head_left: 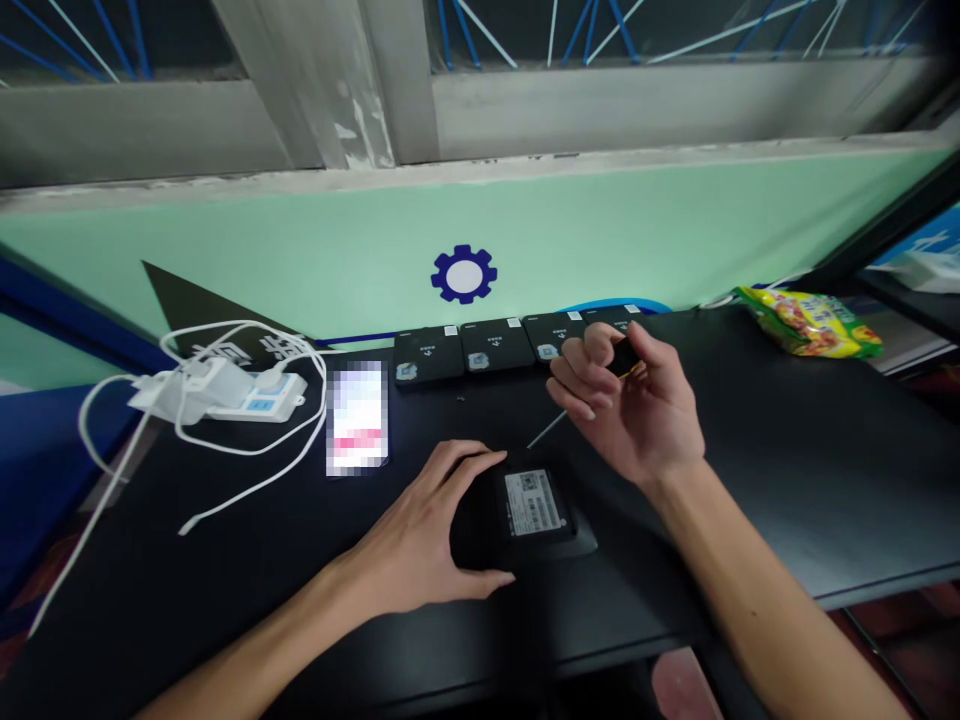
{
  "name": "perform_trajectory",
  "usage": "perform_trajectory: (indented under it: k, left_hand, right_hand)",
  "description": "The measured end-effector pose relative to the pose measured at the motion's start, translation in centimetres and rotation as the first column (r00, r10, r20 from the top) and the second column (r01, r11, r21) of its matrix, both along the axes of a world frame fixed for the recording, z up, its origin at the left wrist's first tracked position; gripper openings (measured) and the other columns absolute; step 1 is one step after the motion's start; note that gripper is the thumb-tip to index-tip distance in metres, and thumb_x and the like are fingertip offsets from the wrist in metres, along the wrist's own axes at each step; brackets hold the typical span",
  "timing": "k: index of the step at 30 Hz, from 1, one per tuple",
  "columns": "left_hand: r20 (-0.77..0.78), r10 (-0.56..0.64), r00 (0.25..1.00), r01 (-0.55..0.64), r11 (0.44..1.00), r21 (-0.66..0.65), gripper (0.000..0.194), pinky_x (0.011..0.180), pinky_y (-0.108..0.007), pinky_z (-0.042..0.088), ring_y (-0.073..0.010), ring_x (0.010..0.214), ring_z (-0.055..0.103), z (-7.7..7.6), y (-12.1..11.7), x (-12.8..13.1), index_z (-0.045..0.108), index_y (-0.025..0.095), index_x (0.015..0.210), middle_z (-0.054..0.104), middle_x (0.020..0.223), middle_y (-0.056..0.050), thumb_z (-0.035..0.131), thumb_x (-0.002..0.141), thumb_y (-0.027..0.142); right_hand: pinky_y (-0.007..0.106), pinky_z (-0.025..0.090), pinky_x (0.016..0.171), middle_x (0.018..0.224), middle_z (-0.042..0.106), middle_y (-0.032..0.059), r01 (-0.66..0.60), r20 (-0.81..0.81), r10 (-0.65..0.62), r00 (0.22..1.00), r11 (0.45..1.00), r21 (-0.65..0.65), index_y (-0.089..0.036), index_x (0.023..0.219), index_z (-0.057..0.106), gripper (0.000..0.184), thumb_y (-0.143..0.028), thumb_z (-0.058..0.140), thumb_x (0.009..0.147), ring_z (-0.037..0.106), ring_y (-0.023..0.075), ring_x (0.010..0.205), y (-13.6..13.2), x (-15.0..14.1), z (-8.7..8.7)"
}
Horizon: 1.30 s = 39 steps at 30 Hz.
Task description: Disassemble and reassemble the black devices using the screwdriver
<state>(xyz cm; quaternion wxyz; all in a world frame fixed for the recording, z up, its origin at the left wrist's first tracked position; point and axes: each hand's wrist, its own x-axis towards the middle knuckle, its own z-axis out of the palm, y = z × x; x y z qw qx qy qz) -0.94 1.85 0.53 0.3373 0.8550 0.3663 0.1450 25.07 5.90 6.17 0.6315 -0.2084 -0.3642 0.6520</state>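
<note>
My left fingers spread wide beside the square black device, my right fingers slanting a thin metal screwdriver toward its far edge.

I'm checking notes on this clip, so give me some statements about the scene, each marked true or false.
1. The right hand holds a screwdriver. True.
2. The left hand is clenched into a fist. False: its thumb and fingers are spread beside the labelled black device.
3. Black boxes sit in a row near the wall. True.
4. The snack packet is left of the phone. False: the packet is far to the right of the phone.
</note>
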Motion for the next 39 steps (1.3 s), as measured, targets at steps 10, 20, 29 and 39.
perform_trajectory:
  k: [10,20,29,39]
  left_hand:
    - [-0.007,0.051,0.999,-0.051,0.998,0.027,0.113,0.113,-0.065,0.058,-0.0409,0.143,0.052,-0.8,-0.2,-0.1,0.036,0.040,0.168,0.040,0.158,-0.012,0.099,0.075,0.049]
    - [0.011,0.008,1.000,-0.008,0.999,0.033,0.100,0.120,-0.064,0.053,-0.0398,0.149,0.049,0.1,-0.2,-0.3,0.038,0.039,0.167,0.040,0.164,-0.011,0.090,0.081,0.034]
    - [-0.008,0.121,0.993,-0.118,0.982,0.150,0.112,0.118,-0.074,0.049,-0.0437,0.139,0.052,-1.1,-0.3,-0.1,0.043,0.036,0.164,0.050,0.148,-0.012,0.098,0.071,0.068]
    - [0.168,0.166,0.972,-0.211,0.929,0.303,0.066,0.098,-0.054,0.059,-0.0205,0.075,0.061,-0.9,-0.6,-0.5,0.069,0.027,0.130,0.055,0.079,0.005,0.085,0.087,0.074]
  right_hand:
    - [0.029,0.041,0.053,0.065,0.049,-0.0005,0.388,0.454,-0.334,0.826,0.921,-0.029,-0.021,0.087,0.086,0.053,-0.065,0.063,0.106,0.040,0.0136,0.055,-2.4,4.5,-1.4]
    - [0.026,0.038,0.054,0.087,0.065,0.0036,0.379,0.753,-0.058,0.655,0.887,-0.262,-0.026,0.123,0.079,0.037,-0.057,0.070,0.103,0.051,0.0164,0.067,-11.2,8.5,-3.6]
    - [0.045,0.052,0.098,0.124,0.075,0.0095,0.366,0.953,-0.300,-0.051,0.882,0.297,-0.028,0.129,0.077,0.037,-0.055,0.062,0.108,0.070,0.0328,0.112,-11.0,10.1,-6.8]
    - [0.051,0.051,0.092,0.113,0.073,0.0153,0.201,0.800,-0.523,-0.296,0.784,0.587,-0.024,0.125,0.080,0.035,-0.047,0.056,0.113,0.065,0.0364,0.103,-5.5,9.7,-9.6]
